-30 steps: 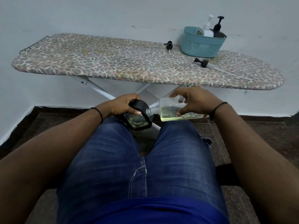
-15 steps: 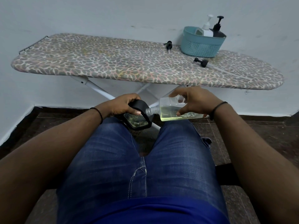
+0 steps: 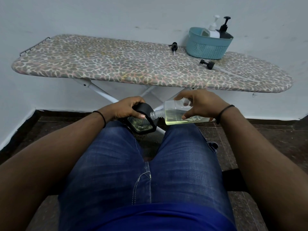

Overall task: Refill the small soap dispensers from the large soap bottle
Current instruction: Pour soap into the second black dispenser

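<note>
I sit with my knees under an ironing board. My left hand (image 3: 127, 108) grips a small black-framed dispenser (image 3: 141, 125) with clear sides, resting on my left knee. My right hand (image 3: 202, 104) holds a clear soap bottle (image 3: 176, 114) on its side, fingers and thumb curled round its body. Pale yellow liquid lies along the bottle's lower side. Its open threaded neck touches the top edge of the small dispenser.
The leopard-print ironing board (image 3: 116, 65) stands ahead against a white wall. On it sit a teal basket (image 3: 208, 45) with a white pump bottle (image 3: 212, 30) and a black pump bottle (image 3: 225, 29), plus two loose black pump heads (image 3: 174, 46) (image 3: 207, 63).
Almost nothing moved. The clear bottle stays tipped at the small dispenser's opening, both hands keeping their hold.
</note>
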